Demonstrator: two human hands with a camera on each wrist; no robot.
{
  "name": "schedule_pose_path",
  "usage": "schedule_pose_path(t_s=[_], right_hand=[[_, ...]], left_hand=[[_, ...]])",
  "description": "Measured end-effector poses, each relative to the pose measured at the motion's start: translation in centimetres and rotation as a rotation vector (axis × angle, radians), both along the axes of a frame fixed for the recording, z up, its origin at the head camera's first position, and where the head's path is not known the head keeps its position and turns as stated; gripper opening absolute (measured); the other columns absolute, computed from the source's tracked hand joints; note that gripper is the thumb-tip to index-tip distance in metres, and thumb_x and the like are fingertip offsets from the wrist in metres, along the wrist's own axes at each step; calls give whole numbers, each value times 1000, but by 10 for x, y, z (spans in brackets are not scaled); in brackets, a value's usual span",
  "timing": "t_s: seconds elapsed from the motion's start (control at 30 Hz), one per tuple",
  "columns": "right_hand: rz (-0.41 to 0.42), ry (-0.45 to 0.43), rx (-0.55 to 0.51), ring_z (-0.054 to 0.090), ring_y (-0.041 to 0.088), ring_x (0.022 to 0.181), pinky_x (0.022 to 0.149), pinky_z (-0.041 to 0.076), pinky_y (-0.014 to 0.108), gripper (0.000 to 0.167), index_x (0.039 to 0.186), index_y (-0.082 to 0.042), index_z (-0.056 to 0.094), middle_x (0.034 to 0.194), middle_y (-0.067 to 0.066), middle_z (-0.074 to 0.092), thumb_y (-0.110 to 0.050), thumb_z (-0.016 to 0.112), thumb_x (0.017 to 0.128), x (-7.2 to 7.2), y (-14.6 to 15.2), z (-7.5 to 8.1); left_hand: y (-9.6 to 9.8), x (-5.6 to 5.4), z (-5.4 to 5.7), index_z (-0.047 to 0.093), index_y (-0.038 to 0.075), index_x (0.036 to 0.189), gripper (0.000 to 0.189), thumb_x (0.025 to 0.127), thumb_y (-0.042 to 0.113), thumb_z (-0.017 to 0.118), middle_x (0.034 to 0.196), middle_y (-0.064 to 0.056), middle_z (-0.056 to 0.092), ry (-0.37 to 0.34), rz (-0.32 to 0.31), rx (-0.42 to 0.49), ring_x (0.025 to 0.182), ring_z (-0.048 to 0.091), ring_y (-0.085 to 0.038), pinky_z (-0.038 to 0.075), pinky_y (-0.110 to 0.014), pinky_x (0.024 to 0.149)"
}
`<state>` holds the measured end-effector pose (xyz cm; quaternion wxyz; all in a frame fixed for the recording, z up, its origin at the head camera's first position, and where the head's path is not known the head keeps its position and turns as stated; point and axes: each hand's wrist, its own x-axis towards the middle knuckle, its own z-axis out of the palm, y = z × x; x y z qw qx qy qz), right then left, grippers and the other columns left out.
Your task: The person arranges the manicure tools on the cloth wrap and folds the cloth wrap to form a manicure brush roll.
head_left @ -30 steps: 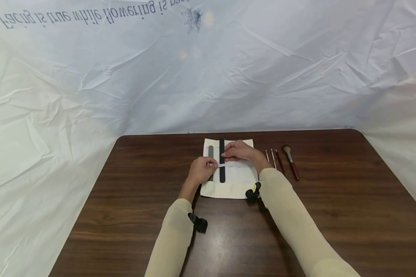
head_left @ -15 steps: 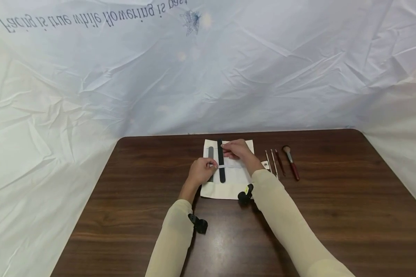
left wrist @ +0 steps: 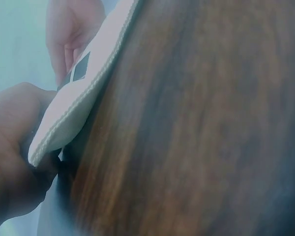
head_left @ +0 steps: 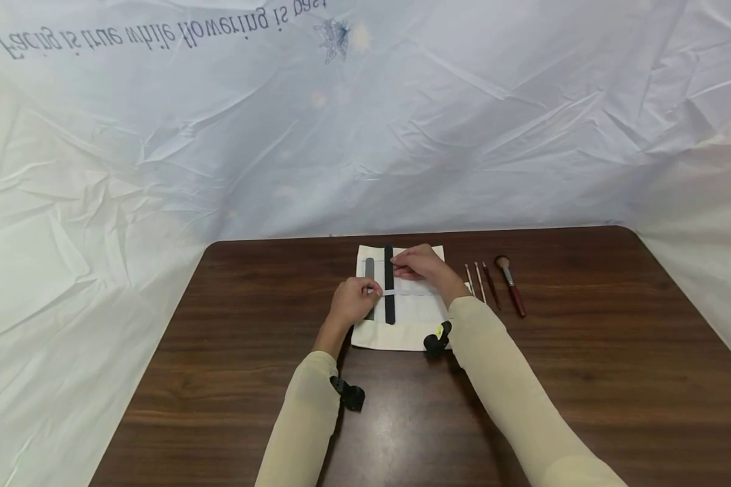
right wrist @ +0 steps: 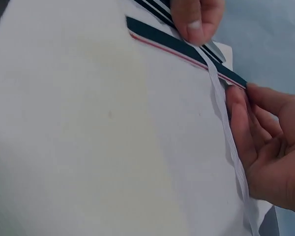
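A black file ran under the strap on a pouch, its twelve-o'clock end pinched by the right hand; the left hand, at nine o'clock, apparently pinched that strap.

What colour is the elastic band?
White; the elastic band shows best in the right wrist view.

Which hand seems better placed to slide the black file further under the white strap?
Probably the right hand: it pinches the far end of the black file, which already passes beneath the white strap. The left hand is occupied pinching that strap.
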<state>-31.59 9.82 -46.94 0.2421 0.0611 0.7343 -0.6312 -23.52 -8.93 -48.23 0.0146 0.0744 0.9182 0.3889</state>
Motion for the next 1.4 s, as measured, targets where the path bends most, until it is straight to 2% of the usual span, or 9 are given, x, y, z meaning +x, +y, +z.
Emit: schedule_pose_path(t_s=[0.2, 0.43, 0.53, 0.83, 1.1, 1.27, 1.4], right_hand=[[133, -39, -24, 69, 3, 59, 57, 55, 16, 22, 116, 8, 65, 67, -2, 72, -6, 62, 100, 1, 9, 4], [337, -38, 39, 70, 3, 64, 60, 55, 16, 12, 100, 2, 71, 72, -2, 73, -6, 62, 99, -1, 17, 5], [383, -36, 56, 71, 3, 66, 61, 55, 15, 13, 97, 1, 72, 73, -2, 74, -7, 62, 99, -3, 18, 5], [381, -66, 40, 71, 4, 65, 61, 57, 16, 12, 100, 2, 73, 72, -2, 74, -5, 63, 99, -5, 18, 5], [401, -47, 109, 69, 2, 61, 57, 55, 15, 21, 110, 8, 68, 69, -4, 72, -11, 62, 101, -2, 18, 12], [380, 27, 147, 69, 3, 65, 62, 56, 16, 31, 121, 10, 64, 76, -3, 72, -14, 56, 104, 7, 24, 14], [321, 150, 152, 70, 4, 76, 72, 60, 21, 35, 129, 10, 62, 93, 7, 74, -15, 54, 106, 18, 39, 12]], left_hand=[[0, -1, -1, 80, 11, 93, 10, 93, 15, 71, 55, 7, 41, 12, 11, -8, 51, 39, -9, 30, -23, 52], [0, -1, -1, 79, 11, 94, 10, 94, 15, 70, 56, 7, 42, 3, 7, -9, 51, 39, -9, 30, -24, 53], [-1, -1, -1, 79, 11, 94, 10, 93, 15, 71, 56, 7, 41, 5, 11, -6, 51, 39, -9, 30, -24, 53], [0, -1, -1, 80, 12, 93, 10, 93, 15, 71, 55, 8, 41, 5, 8, -7, 50, 38, -8, 30, -23, 53], [0, 0, 0, 80, 12, 94, 10, 93, 17, 71, 56, 8, 42, 8, 14, -8, 51, 39, -8, 30, -23, 53], [0, 1, -1, 80, 13, 94, 11, 93, 17, 70, 57, 8, 44, 11, 23, -10, 52, 41, -9, 32, -24, 54], [1, 4, 1, 80, 15, 95, 12, 94, 19, 69, 58, 4, 49, 26, 28, -54, 53, 44, -10, 34, -25, 54]])
